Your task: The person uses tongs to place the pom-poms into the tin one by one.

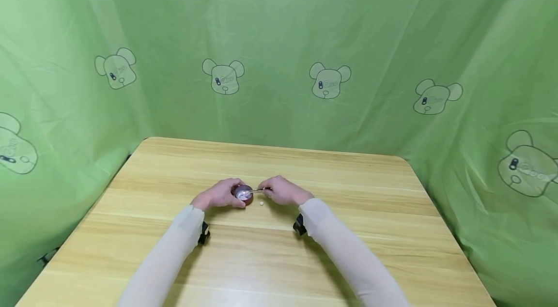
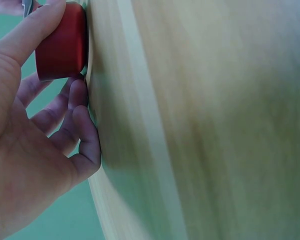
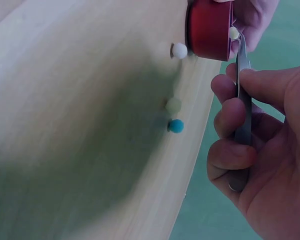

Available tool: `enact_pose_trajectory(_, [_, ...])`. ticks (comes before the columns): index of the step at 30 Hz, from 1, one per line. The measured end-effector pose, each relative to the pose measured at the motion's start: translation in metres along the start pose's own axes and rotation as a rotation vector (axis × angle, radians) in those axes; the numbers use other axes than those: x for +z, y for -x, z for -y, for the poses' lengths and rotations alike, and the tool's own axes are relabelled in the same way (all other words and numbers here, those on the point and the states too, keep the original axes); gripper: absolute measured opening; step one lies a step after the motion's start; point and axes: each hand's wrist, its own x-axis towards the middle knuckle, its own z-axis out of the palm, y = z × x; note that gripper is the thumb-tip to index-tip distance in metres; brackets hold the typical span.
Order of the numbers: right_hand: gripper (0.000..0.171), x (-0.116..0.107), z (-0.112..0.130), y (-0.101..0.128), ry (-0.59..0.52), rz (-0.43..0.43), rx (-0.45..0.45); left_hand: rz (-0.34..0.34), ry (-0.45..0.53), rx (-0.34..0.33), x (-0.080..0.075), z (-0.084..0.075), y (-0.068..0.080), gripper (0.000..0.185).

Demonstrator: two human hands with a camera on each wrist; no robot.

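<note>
A small red bowl (image 1: 243,193) (image 2: 62,42) (image 3: 210,30) stands on the wooden table (image 1: 279,249). My left hand (image 1: 218,194) (image 2: 35,135) grips the bowl, thumb on one side and fingers curled round the other. My right hand (image 1: 283,191) (image 3: 260,150) pinches the handle of a metal spoon (image 1: 255,191) (image 3: 243,100). The spoon's tip reaches over the bowl's rim and carries a white bead (image 3: 234,33). Three beads lie on the table beside the bowl: a white one (image 1: 261,204) (image 3: 179,50), a pale green one (image 3: 173,105) and a teal one (image 3: 176,126).
Green cloth printed with bear heads (image 1: 279,55) hangs behind and on both sides of the table. Both forearms are in pale sleeves with a black wrist mount (image 1: 299,224) on each. Bare wood shows around the hands.
</note>
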Motion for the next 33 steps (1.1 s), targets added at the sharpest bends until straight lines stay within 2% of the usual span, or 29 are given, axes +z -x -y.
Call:
enact_pose_trajectory(23, [0.024, 0.0069, -0.0048, 0.0022, -0.008, -0.015, 0.009, 0.001, 0.007, 0.004, -0.0007, -0.0016, 0.0018, 0.052])
enact_pose_trajectory(33, [0.023, 0.0036, -0.0101, 0.0092, -0.007, -0.029, 0.046, -0.001, 0.001, 0.0, 0.0003, 0.0015, -0.0001, 0.053])
